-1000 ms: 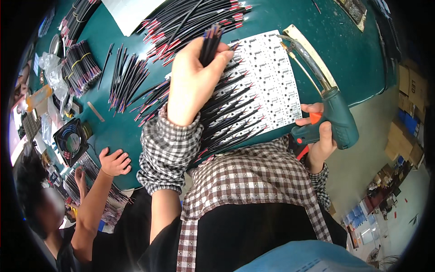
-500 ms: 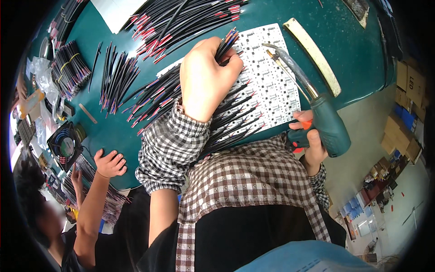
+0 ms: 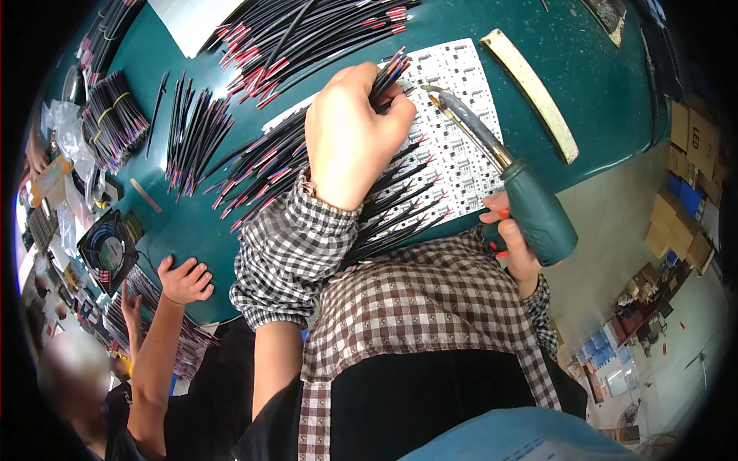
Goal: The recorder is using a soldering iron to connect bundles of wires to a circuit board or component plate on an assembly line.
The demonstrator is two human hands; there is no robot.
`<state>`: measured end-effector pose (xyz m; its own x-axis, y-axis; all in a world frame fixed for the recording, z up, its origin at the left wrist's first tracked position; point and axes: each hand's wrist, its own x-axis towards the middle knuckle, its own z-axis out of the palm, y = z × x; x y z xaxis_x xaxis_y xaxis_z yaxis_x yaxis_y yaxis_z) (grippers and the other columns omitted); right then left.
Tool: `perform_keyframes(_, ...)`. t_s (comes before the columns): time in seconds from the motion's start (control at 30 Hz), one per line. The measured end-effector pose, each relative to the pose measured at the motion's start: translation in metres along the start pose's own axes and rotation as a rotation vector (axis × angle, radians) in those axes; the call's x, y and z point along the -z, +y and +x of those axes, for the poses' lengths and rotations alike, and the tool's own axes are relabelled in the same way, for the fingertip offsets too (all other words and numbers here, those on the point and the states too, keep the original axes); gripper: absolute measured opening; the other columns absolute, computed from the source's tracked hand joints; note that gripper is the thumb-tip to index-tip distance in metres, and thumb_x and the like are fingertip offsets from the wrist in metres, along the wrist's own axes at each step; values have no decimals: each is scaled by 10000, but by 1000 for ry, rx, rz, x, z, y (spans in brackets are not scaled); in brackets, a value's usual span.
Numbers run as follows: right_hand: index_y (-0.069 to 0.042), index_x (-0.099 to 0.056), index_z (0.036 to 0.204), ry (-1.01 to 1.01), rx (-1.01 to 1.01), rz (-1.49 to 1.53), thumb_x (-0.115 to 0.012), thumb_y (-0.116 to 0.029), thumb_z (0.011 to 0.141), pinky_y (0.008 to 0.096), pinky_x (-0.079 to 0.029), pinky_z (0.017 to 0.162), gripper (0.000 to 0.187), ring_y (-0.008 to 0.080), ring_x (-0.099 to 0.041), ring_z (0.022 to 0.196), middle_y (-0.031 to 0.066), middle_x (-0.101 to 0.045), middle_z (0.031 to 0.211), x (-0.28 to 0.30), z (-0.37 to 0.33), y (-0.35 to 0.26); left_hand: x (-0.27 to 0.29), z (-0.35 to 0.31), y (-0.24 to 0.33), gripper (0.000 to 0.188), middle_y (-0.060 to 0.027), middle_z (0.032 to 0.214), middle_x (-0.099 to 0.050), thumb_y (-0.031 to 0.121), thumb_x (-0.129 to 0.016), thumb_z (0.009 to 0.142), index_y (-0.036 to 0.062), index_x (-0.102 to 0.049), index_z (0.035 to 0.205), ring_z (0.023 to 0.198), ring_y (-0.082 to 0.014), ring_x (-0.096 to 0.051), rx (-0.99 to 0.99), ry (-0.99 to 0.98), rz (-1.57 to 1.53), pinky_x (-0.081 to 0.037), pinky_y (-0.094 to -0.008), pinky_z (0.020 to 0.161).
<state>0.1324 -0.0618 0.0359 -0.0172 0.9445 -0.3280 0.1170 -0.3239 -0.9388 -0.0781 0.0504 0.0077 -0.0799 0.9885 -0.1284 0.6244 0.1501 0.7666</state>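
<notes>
My left hand is closed around a small bunch of black cables with coloured wire ends, above a white circuit board panel. My right hand grips the handle of a green soldering gun at the panel's right edge. The gun's metal tip hangs over the board, a little right of the held bunch. Rows of black cables with red, blue and white ends lie across the panel, partly hidden under my left forearm. Whether the tip touches anything I cannot tell.
A large pile of cables lies at the back, loose and tied bundles at the left. A cream curved strip sits right of the board. A small fan stands left, near a co-worker's hand. Cartons are beyond the table.
My right hand has brought the soldering gun left, its tip closer to the bunch in my left hand. My left hand stays nearly in place, still holding the cables.
</notes>
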Motion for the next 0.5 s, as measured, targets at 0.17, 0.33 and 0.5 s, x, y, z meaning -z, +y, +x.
perform_keyframes(0.17,64,-549,1007,-7,8,-44,-561,-187,857,315,-517,703,292,212,-581,831,164,-566,940,1,0,2,3,1,1,193,-164,677,-544,143,-613,690,-24,-520,663,624,-351,-539,-12,-3,-13,-424,-416,563)
perform_keyframes(0.33,64,-553,1001,-12,5,-56,-569,-162,853,315,-519,701,272,202,-582,808,155,-567,934,1,0,3,4,1,0,190,-162,673,-545,143,-614,689,-24,-526,671,621,-347,-542,-16,-2,-15,-425,-413,562)
perform_keyframes(0.5,57,-553,1014,7,24,-54,-580,-141,848,319,-518,706,260,199,-584,799,139,-572,925,-1,1,-1,5,1,0,183,-162,667,-540,136,-614,688,-25,-528,673,609,-347,-537,-14,-5,-10,-424,-411,556)
